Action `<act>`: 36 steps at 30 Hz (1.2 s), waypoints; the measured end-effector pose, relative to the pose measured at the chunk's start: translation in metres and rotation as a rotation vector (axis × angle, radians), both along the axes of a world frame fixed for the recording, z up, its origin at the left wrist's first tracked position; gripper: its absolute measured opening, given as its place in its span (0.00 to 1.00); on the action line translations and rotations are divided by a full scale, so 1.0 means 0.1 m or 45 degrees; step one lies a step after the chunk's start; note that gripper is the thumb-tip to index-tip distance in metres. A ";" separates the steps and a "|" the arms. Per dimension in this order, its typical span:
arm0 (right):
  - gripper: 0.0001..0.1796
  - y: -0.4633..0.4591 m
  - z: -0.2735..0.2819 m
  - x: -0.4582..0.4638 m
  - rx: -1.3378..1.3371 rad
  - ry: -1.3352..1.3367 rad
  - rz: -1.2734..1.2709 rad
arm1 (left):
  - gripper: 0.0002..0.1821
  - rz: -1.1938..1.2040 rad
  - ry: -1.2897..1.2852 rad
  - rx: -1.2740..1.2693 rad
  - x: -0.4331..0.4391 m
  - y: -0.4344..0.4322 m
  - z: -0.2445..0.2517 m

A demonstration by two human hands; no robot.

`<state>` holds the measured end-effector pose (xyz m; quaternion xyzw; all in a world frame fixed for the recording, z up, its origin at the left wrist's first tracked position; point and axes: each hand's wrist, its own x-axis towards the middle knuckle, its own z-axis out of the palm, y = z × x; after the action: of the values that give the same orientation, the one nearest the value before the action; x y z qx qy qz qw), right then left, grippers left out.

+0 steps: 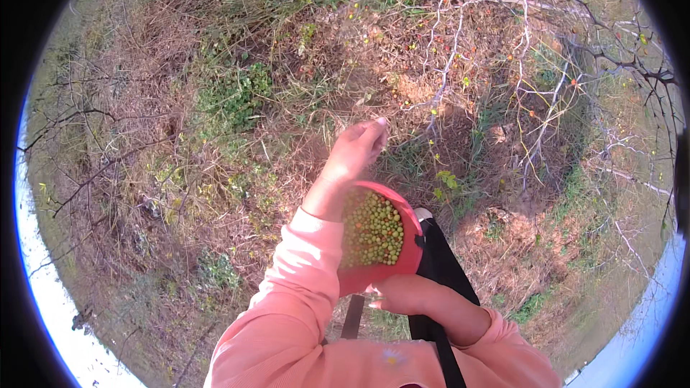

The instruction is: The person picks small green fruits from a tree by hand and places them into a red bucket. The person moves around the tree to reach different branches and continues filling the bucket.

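Observation:
A red bucket [412,226] holds many small round green fruits [380,229], some of them yellowish or orange, in front of my body. My left hand [362,145] is raised over the ground just beyond the bucket's far rim, its fingers curled together; whether anything small is between them cannot be seen. The left forearm covers the left side of the bucket. Against the bucket's near wall, low on the right, my right hand [404,293] grips it with bent fingers, partly hidden by the bucket.
Thorny bare branches [447,64] with scattered small fruits reach in from the upper right. More thorny twigs [97,113] stand at the left. Dry grass, green weeds [234,94] and fallen fruits cover the ground. A black strap [448,358] crosses my pink top.

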<state>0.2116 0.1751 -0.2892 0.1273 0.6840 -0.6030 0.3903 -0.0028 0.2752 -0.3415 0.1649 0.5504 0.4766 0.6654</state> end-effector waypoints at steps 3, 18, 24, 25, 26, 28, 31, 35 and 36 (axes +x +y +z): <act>0.23 -0.07 0.45 0.12 -0.044 -0.045 -0.037 | 0.20 -0.176 0.335 0.064 0.02 -0.14 0.49; 0.21 -0.05 3.37 0.52 0.189 0.078 -0.098 | 0.21 -1.286 1.037 0.417 0.63 -0.41 3.71; 0.19 0.06 4.48 0.72 0.401 0.157 0.033 | 0.19 -1.618 1.082 0.400 0.79 -1.42 4.30; 0.19 0.05 4.59 0.76 0.400 0.191 0.040 | 0.17 -1.546 1.161 0.386 0.77 -1.61 4.41; 0.19 0.07 4.67 0.81 0.450 0.207 0.079 | 0.19 -1.493 1.234 0.333 0.76 -1.78 4.53; 0.17 0.05 4.80 0.91 0.532 0.266 -0.010 | 0.20 -1.355 1.352 0.290 0.76 -1.99 4.78; 0.18 0.14 4.97 1.06 0.444 0.360 -0.348 | 0.17 -0.758 1.056 0.138 0.87 -2.18 5.17; 0.23 0.15 5.18 1.14 0.250 0.179 -0.804 | 0.14 -0.494 1.078 0.294 1.15 -2.20 5.55; 0.24 0.15 5.24 1.17 0.302 0.254 -0.748 | 0.14 -0.462 1.084 0.292 1.22 -2.19 5.63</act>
<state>0.3284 0.1904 0.2351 0.3040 0.7183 -0.6155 0.1132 0.1195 0.0567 0.2212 0.5115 0.6802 0.3005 0.4306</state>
